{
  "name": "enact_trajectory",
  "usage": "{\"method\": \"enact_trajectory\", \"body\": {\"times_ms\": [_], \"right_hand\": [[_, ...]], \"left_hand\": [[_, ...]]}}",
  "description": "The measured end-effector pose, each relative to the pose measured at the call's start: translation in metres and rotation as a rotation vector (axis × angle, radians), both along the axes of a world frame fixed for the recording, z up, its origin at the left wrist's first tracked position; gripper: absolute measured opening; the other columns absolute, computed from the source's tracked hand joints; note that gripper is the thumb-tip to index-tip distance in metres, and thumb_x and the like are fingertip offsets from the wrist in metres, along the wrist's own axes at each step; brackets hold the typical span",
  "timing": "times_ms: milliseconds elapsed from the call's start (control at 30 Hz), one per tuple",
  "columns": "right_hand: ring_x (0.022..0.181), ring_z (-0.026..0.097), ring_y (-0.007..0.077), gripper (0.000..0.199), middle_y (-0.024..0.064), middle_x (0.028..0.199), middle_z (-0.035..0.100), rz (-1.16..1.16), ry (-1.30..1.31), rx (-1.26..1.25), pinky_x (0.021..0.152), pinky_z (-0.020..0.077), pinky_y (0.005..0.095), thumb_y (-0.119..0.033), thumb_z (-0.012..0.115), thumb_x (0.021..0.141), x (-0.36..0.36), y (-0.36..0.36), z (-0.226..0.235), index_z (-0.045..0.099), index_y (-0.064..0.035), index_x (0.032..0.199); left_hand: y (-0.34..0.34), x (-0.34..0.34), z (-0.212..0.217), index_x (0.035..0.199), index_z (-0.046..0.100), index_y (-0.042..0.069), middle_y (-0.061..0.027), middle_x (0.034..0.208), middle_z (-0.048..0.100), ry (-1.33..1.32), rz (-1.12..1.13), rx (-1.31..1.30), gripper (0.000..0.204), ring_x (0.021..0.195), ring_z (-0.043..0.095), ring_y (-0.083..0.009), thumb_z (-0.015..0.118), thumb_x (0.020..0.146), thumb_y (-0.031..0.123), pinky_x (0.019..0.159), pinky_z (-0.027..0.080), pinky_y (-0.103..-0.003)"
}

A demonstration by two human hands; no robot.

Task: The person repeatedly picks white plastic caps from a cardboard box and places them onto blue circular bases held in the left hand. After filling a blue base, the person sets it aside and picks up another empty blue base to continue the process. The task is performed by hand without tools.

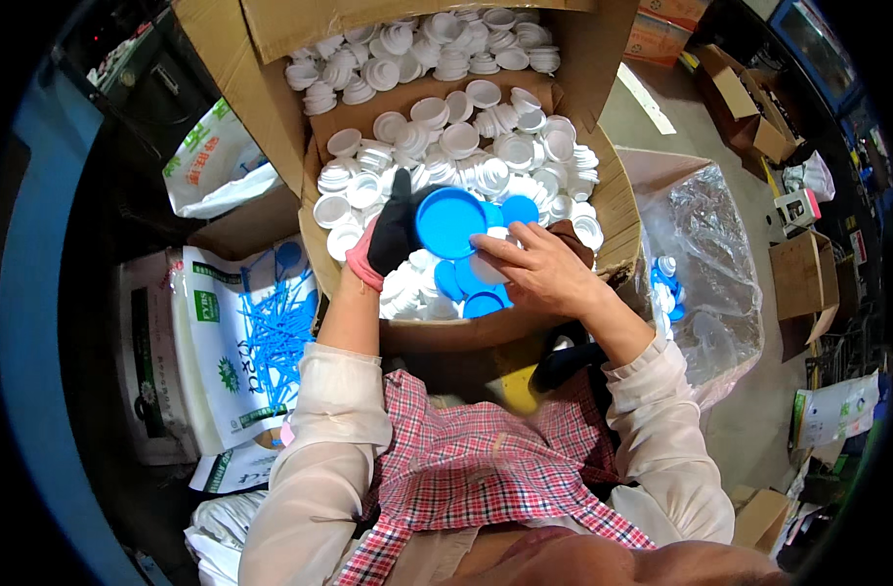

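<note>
My left hand (pixel 395 230), in a black glove with a pink cuff, holds a large round blue lid (pixel 452 223) by its left side. My bare right hand (pixel 539 269) is just right of that lid. Its fingers are bent together over smaller blue and white pieces, and what lies between them is partly hidden. Several smaller blue round pieces (pixel 483 305) sit below and beside the large lid. Both hands are above a cardboard box (pixel 615 220) heaped with white plastic caps (pixel 459 140).
More white caps (pixel 398 39) fill the box's far part. On the left, thin blue plastic sticks (pixel 271 322) lie on a white printed sack (pixel 212 332). To the right stands a box lined with see-through plastic (pixel 705 254), with blue and white pieces (pixel 667 293). Cartons (pixel 803 273) stand farther right.
</note>
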State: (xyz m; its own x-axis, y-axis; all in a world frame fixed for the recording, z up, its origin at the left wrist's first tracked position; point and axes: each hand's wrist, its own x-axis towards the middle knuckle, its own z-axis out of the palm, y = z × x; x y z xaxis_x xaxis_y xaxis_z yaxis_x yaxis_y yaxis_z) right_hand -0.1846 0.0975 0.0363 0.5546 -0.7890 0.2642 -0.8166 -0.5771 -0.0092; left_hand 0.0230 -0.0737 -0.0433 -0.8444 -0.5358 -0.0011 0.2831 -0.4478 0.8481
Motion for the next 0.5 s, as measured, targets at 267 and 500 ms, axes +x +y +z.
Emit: {"method": "enact_trajectory", "body": {"times_ms": [267, 500], "right_hand": [[0.103, 0.052, 0.0280, 0.055, 0.0096, 0.128, 0.047, -0.026, -0.303, 0.064, 0.084, 0.0464, 0.0364, -0.012, 0.069, 0.064, 0.010, 0.002, 0.010, 0.058, -0.0062, 0.118], [0.105, 0.055, 0.0203, 0.051, 0.0091, 0.123, 0.049, -0.095, -1.543, 0.396, 0.079, 0.0523, 0.0337, -0.014, 0.069, 0.080, -0.004, 0.002, 0.020, 0.052, -0.0107, 0.128]], "left_hand": [[0.057, -0.047, 0.031, 0.147, 0.032, 0.019, -0.0192, 0.144, 0.039, 0.544, 0.045, 0.460, 0.067, 0.126, 0.042, -0.0474, 0.039, 0.094, 0.059, 0.108, 0.031, -0.059], [0.047, -0.032, 0.038, 0.146, 0.032, 0.016, -0.0262, 0.140, 0.041, 0.659, -0.087, 0.577, 0.076, 0.118, 0.050, -0.0477, 0.040, 0.090, 0.066, 0.094, 0.045, -0.062]]}}
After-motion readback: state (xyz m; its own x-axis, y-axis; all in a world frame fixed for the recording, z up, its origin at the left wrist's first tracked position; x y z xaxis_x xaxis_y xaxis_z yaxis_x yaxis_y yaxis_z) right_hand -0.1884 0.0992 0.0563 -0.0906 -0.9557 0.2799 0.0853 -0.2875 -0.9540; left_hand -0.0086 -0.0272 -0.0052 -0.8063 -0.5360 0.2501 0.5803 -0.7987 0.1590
